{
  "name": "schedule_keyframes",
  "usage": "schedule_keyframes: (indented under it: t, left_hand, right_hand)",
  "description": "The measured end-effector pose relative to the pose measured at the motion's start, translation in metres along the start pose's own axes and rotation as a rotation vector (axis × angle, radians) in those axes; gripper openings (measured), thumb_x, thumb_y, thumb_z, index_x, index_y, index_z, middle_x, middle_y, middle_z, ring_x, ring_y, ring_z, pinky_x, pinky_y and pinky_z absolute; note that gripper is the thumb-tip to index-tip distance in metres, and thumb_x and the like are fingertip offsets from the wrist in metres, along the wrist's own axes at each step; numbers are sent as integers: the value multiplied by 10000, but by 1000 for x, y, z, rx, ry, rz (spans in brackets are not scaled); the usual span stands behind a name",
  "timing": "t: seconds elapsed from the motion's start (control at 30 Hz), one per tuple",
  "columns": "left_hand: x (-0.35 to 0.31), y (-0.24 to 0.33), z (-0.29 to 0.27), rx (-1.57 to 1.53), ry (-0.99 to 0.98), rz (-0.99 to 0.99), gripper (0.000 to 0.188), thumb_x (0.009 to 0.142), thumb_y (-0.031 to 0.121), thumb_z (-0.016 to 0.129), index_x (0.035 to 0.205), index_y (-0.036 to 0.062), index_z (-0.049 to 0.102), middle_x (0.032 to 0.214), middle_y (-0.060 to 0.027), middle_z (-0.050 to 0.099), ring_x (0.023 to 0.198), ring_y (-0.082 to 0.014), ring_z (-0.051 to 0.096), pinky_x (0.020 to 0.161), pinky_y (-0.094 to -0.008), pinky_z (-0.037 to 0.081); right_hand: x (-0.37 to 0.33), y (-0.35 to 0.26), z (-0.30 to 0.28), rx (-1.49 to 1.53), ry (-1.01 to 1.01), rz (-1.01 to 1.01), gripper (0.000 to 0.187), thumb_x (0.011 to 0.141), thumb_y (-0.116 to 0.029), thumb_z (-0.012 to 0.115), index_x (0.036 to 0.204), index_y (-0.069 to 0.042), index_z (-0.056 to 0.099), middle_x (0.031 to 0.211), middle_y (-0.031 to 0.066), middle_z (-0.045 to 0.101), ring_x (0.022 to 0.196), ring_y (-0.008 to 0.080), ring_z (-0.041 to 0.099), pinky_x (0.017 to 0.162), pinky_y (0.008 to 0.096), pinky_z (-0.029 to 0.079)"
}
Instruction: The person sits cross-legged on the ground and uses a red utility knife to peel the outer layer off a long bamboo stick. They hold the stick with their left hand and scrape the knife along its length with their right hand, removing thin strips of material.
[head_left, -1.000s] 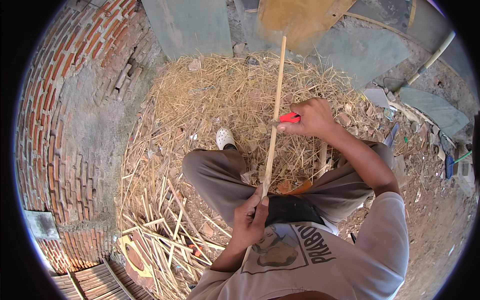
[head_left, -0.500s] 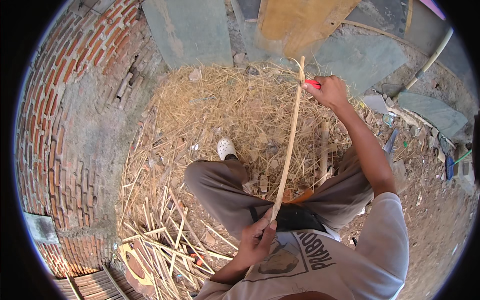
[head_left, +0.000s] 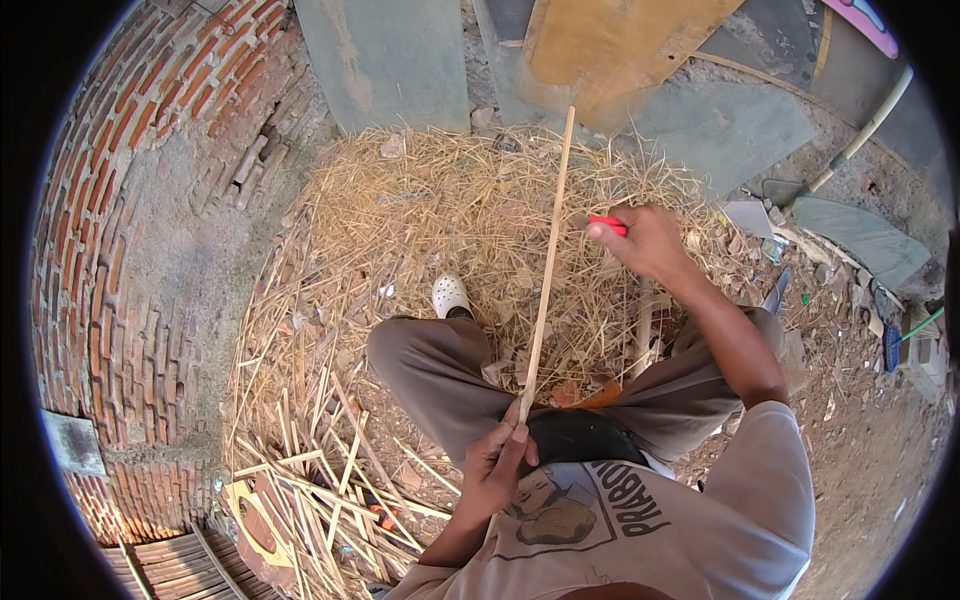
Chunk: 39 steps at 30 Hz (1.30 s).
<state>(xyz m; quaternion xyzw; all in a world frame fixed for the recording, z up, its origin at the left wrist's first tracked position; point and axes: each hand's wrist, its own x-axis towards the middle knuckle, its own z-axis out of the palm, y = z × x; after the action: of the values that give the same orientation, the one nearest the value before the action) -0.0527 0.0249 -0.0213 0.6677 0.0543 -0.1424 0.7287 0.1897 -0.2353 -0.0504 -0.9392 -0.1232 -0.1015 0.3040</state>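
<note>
A long, pale bamboo strip slants up and away from my lap, its far end free in the air. My left hand pinches its near end close to my belly. A small red-handled knife is gripped in my right hand, to the right of the strip at about its upper third. The blade points left toward the strip; whether it touches cannot be made out. Thin straw-like shavings cover the ground beyond my legs.
A pile of cut strips lies to my left, near a brick wall. Grey-green sheets and an orange-brown board lean at the far side. A pale pole rests at the far right. My foot wears a white clog.
My right hand with the knife has come nearer and away from the strip's far end. A curled shaving there is gone. The strip has tilted left, and my left hand shifted slightly left.
</note>
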Motion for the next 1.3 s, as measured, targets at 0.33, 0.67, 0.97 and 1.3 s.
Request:
schedule_keyframes:
  t: [0.33,0.67,0.97,1.3]
  left_hand:
    - [11,20,12,325,80,126,341,949,19,537,1271,-95,529,702,30,486,655,-26,409,580,-186,361]
    - [20,25,17,505,84,202,376,950,2,506,1315,-88,495,794,7,575,705,-29,444,635,-182,390]
    - [18,25,16,569,49,187,391,893,-12,563,1278,-73,535,782,-224,642,731,-60,572,649,-241,476]
    - [-19,22,16,448,-135,3,402,931,-10,541,1333,-18,522,693,27,542,608,-17,451,567,-182,382]
  right_hand:
    - [-27,-36,8,-103,-21,-304,640,685,-726,659,533,-112,562,492,52,531,445,254,568,435,378,421]
    - [-23,-40,10,-115,76,-510,671,624,-758,669,502,-115,521,452,31,488,388,234,507,413,357,391]
    - [6,-10,16,-281,8,-139,711,754,-773,548,584,-86,617,493,78,550,445,263,568,474,375,457]
    - [62,102,-20,-230,102,505,869,790,-838,369,731,-41,710,704,202,662,776,364,677,725,459,512]
